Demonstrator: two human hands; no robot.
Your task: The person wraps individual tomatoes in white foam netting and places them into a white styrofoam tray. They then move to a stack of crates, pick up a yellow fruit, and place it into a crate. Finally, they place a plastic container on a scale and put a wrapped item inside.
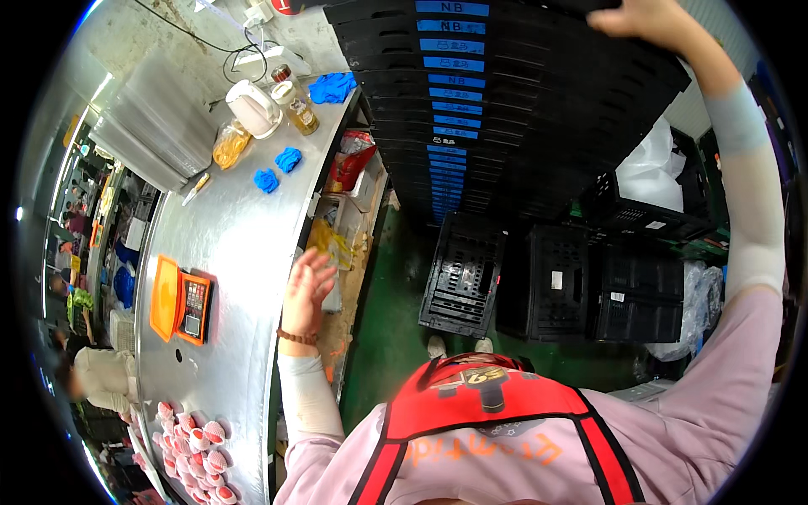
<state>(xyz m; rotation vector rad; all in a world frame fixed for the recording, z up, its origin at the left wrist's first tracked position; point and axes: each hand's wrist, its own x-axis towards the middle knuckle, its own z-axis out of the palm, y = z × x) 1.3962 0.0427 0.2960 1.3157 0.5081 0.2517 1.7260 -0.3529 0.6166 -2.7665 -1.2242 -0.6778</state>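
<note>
My left hand (308, 293) is raised beside the edge of a stainless steel table (243, 265), with its fingers apart and nothing in them. A beaded bracelet circles that wrist. My right hand (637, 24) reaches up to the top of a tall stack of black plastic crates (505, 95) with blue labels. The picture's top edge cuts off part of that hand, so whether it grips a crate is hidden. On the table, a scale with an orange tray (165, 297) and a keypad (194, 309) lies left of my left hand.
Net-wrapped fruit (192, 451) lies on the near table. Farther along are crumpled blue gloves (266, 180), a knife (197, 188), a white kettle (254, 107) and clear plastic containers (158, 120). Black crates (464, 274) stand before my feet. Another person (104, 379) is across the table.
</note>
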